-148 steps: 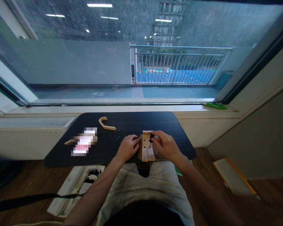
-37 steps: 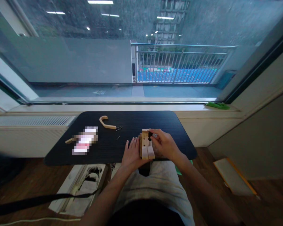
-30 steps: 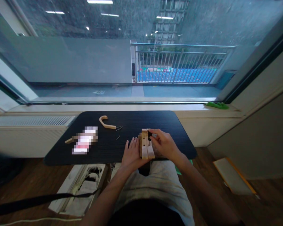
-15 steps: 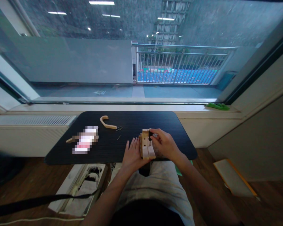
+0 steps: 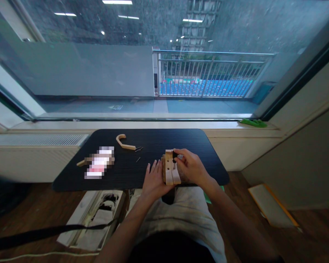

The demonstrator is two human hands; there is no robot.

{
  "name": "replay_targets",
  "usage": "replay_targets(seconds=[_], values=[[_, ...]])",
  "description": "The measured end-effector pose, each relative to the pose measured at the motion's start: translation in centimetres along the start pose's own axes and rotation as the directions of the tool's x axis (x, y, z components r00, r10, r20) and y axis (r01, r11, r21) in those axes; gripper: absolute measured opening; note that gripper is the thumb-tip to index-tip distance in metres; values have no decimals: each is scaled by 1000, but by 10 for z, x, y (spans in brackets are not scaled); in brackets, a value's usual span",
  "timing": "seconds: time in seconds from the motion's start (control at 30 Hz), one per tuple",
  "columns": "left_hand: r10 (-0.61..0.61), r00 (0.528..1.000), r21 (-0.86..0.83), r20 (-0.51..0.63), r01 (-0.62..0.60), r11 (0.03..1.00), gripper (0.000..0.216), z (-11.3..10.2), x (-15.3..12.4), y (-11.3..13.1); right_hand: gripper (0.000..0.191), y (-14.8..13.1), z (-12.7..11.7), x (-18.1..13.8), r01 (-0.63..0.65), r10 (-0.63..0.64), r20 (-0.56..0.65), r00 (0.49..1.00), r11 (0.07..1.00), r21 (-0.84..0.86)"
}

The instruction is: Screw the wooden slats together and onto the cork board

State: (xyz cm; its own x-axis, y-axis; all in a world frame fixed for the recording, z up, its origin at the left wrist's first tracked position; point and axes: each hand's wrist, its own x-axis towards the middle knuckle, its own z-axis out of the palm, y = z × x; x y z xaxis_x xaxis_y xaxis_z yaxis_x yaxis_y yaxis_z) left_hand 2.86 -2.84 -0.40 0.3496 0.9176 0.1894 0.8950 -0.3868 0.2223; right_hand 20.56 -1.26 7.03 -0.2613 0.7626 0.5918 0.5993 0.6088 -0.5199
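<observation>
On the near edge of the black table stands a light wooden piece [image 5: 169, 175] with dark round holes in its face and a second strip alongside. Steadying it from the left, my left hand [image 5: 157, 180] lies with fingers stretched over the tabletop, its thumb side against the wood. My right hand [image 5: 193, 166] pinches a small black tool [image 5: 175, 156] over the right strip; a thin part of it seems to point down at the wood. Its exact kind is too small to tell. Left of centre lie a curved wooden hook [image 5: 125, 146] and several screws [image 5: 138, 149], one apart from the others.
Another wooden part [image 5: 81, 163] lies partly under a blurred patch on the table [image 5: 153, 135]. A radiator [image 5: 38, 153] stands to the left, below the window. On the floor sits an open white box [image 5: 79, 215]; a green item [image 5: 253, 123] rests on the sill.
Both hands and the black tool stay nearly in place. The whole view shifts very slightly.
</observation>
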Motion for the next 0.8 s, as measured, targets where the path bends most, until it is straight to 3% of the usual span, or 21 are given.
replay_targets(seconds=[0.3, 0.8], values=[[-16, 1000, -10, 16, 16, 1000, 92, -2, 1, 2, 29, 0, 1, 2, 11, -11, 10, 1000, 1000, 29], [-65, 998, -24, -3, 65, 998, 106, -2, 4, 4, 27, -5, 2, 4, -17, 15, 27, 1000, 998, 66]])
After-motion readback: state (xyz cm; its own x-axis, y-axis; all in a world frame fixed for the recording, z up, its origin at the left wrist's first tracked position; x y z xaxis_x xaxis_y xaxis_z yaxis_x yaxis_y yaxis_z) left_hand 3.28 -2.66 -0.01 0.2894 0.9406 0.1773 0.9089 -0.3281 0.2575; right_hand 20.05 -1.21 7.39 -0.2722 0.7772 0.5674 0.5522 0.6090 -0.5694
